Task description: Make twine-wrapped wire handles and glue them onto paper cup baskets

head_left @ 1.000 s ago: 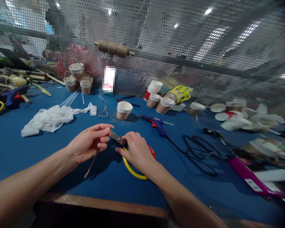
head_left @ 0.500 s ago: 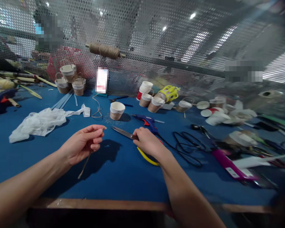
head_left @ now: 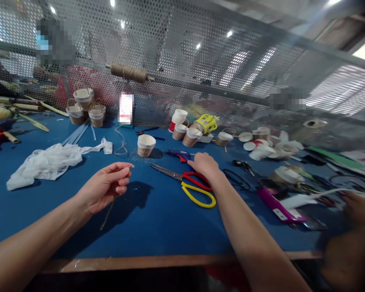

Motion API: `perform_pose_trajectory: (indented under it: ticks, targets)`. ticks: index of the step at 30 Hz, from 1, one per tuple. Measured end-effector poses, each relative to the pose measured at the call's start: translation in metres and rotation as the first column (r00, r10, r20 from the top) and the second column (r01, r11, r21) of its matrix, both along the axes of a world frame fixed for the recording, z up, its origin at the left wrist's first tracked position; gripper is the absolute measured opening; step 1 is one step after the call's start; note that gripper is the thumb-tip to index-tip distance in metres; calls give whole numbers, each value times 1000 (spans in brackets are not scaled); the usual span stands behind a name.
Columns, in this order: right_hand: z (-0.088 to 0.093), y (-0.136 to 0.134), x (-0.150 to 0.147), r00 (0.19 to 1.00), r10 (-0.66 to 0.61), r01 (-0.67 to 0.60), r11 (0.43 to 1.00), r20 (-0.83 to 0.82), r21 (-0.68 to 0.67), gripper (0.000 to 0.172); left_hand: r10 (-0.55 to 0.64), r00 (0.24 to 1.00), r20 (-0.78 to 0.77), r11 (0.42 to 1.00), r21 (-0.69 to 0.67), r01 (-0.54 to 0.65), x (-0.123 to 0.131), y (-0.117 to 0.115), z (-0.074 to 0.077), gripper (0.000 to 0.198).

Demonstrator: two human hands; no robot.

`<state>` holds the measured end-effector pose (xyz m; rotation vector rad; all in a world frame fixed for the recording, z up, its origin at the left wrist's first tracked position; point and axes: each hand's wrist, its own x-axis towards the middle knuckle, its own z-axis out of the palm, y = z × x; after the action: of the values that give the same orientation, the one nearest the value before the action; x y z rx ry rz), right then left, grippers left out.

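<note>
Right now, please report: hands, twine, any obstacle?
Left fingers pinching twine. Right fingers at glue gun, grip unclear. Possible obstacle: scissors lying close by.

About the cup [head_left: 145, 151] on the table [head_left: 109, 243], we list: left, heaped gauze [head_left: 45, 164]; behind left, stacked buckets [head_left: 84, 104]; behind and above, spool [head_left: 128, 73]; right, glue gun [head_left: 179, 154] and our right hand [head_left: 204, 165]; front right, scissors [head_left: 178, 176]; front left, our left hand [head_left: 109, 184], twine [head_left: 109, 213] in it.
</note>
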<state>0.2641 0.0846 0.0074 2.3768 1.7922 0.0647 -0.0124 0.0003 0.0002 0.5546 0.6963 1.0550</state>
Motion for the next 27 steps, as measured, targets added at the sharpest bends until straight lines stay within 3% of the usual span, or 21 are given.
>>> perform_pose_trajectory:
  ticks: [5, 15, 19, 22, 27]
  targets:
    - [-13, 14, 11, 999, 34, -34, 998, 2, -45, 28, -13, 1000, 0, 1000, 11, 13, -1, 0, -1, 7]
    - [-19, 43, -9, 999, 48, -48, 999, -3, 19, 30, -8, 1000, -12, 1000, 24, 9, -2, 2, -1, 6]
    - [-12, 21, -19, 991, 132, -131, 990, -16, 58, 39, -3, 1000, -4, 1000, 17, 3, -2, 2, -1, 7]
    - [-6, -6, -24, 959, 273, -274, 962, -76, -4, 42, -12, 1000, 5, 1000, 24, 12, -3, 3, -3, 6]
    - [-2, -30, -28, 907, 397, -412, 905, -138, -104, 21, -7, 1000, 17, 999, 31, 6, -2, 2, -3, 7]
